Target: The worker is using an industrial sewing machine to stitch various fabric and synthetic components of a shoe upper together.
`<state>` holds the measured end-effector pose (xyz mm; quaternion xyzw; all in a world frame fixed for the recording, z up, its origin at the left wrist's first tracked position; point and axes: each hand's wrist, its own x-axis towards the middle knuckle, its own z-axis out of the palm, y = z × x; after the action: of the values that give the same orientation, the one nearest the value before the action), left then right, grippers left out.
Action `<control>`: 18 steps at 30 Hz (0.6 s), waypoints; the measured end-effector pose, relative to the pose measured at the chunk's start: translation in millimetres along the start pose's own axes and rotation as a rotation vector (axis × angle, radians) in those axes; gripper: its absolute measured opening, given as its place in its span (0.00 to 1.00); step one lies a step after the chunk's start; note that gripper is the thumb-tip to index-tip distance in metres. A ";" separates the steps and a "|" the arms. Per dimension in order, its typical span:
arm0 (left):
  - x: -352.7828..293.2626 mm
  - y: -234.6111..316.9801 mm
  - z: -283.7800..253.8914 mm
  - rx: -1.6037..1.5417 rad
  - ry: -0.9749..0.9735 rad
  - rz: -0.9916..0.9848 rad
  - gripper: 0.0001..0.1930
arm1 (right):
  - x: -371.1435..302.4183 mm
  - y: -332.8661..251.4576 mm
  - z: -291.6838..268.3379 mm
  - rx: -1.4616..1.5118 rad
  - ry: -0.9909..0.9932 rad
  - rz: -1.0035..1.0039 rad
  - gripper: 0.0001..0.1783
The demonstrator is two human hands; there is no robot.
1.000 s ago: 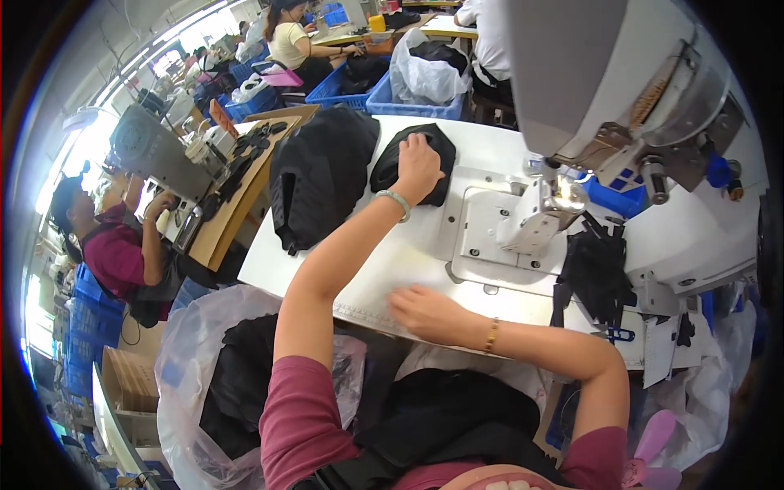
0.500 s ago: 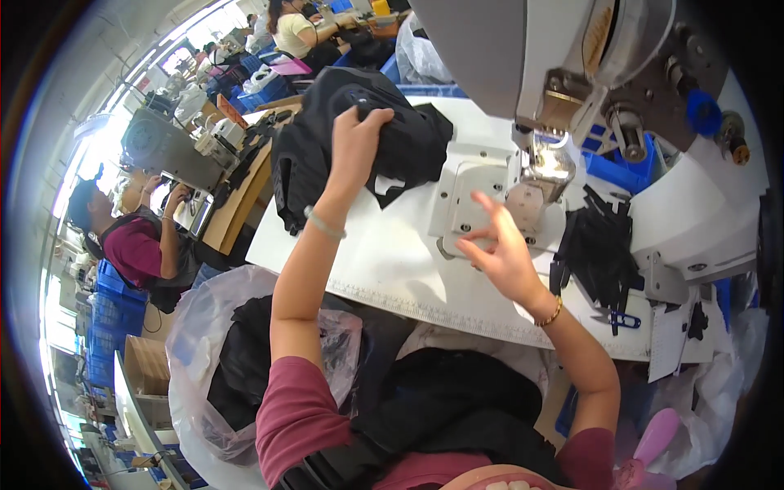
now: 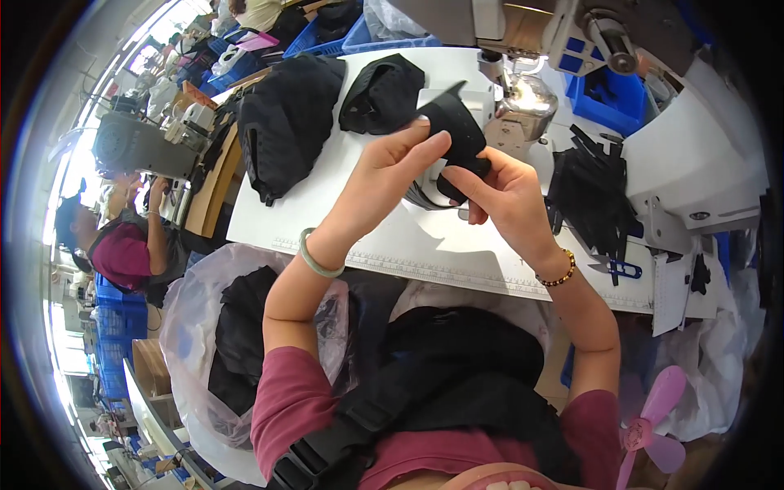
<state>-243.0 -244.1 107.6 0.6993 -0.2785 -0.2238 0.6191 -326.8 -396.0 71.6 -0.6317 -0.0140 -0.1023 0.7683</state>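
Both my hands are together over the white sewing table [image 3: 359,224], in front of the sewing machine's needle area. Between them is a piece of black fabric [image 3: 456,122], partly folded, with one pointed end sticking up. My left hand [image 3: 392,167] pinches its left edge between thumb and fingers. With thumb and fingers closed, my right hand [image 3: 513,194] grips its lower right part. Behind my left hand lies a smaller crumpled black fabric piece [image 3: 384,90]. A larger black fabric bundle [image 3: 290,118] rests at the table's left.
Right of my hands lies a pile of black strips [image 3: 590,192], with blue-handled thread snips [image 3: 625,269] nearer me. The sewing machine [image 3: 694,155] rises at right, a blue bin [image 3: 604,106] behind. A plastic bag [image 3: 192,343] holds dark fabric at lower left. A co-worker [image 3: 126,245] sits far left.
My left hand has let go of the large black bundle and moved right and nearer. My right hand, open before, has closed on the black fabric piece. The view has shifted slightly.
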 end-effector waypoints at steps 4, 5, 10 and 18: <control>23.5 5.0 18.8 0.059 0.020 0.231 0.15 | 6.2 -7.6 -14.2 0.068 -0.004 0.028 0.11; 27.8 5.2 21.7 0.087 0.075 0.252 0.17 | 9.2 -9.0 -18.8 0.117 0.023 0.050 0.12; 65.0 -5.7 38.2 0.289 0.208 0.381 0.14 | 15.1 -6.6 -22.6 0.046 0.235 -0.101 0.11; 98.4 -5.0 43.4 0.160 0.147 0.400 0.09 | 17.3 -10.4 -25.2 -0.147 0.458 -0.230 0.09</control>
<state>-197.7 -341.5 100.0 0.6915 -0.3825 -0.0223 0.6125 -314.5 -424.9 79.3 -0.6404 0.0962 -0.3301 0.6868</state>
